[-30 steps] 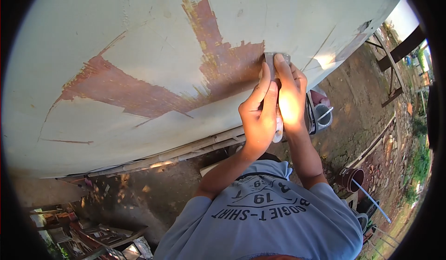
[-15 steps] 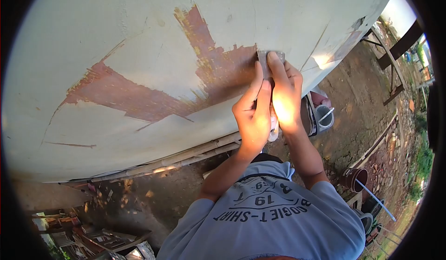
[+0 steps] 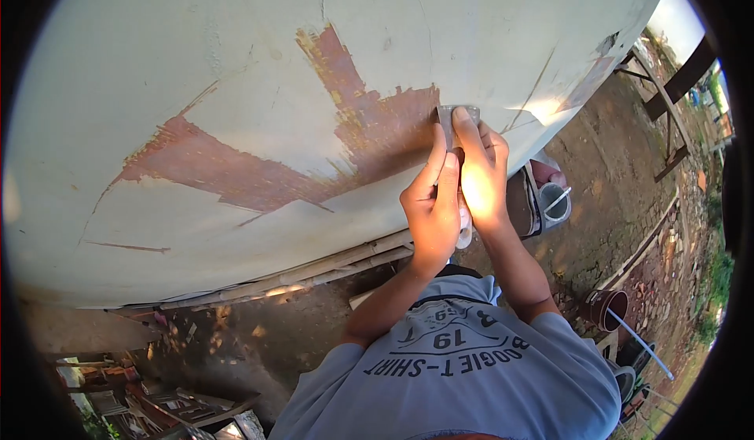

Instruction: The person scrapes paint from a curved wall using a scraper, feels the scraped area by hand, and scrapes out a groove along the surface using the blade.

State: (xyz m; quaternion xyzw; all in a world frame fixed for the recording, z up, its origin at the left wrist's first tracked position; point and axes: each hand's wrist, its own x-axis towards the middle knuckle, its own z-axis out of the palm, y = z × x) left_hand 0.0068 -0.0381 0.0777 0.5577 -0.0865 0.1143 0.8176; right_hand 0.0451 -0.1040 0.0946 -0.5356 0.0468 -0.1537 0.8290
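Note:
A flat grey metal scraper (image 3: 461,113) lies with its blade against a large pale curved surface (image 3: 236,39), at the right end of a reddish-brown patch (image 3: 393,126) where the pale coat is gone. My left hand (image 3: 432,204) is wrapped round the scraper from the left, its fingers pointing up toward the blade. On the right side, my right hand (image 3: 483,169) grips the same tool, with one finger pressed along the blade. Part of a light handle (image 3: 465,229) shows below the hands.
Right of my forearms stand a grey bucket (image 3: 554,203) and, lower down, a brown bucket (image 3: 603,310) with a blue-white stick (image 3: 640,342). Bamboo poles (image 3: 314,271) run under the pale surface. Scrap wood (image 3: 173,408) lies at the lower left, a metal frame (image 3: 667,118) at the right.
Both hands and the scraper have moved a little down in the view, the pale surface shifting with them. The grip looks the same, and the blade remains near the patch's right edge.

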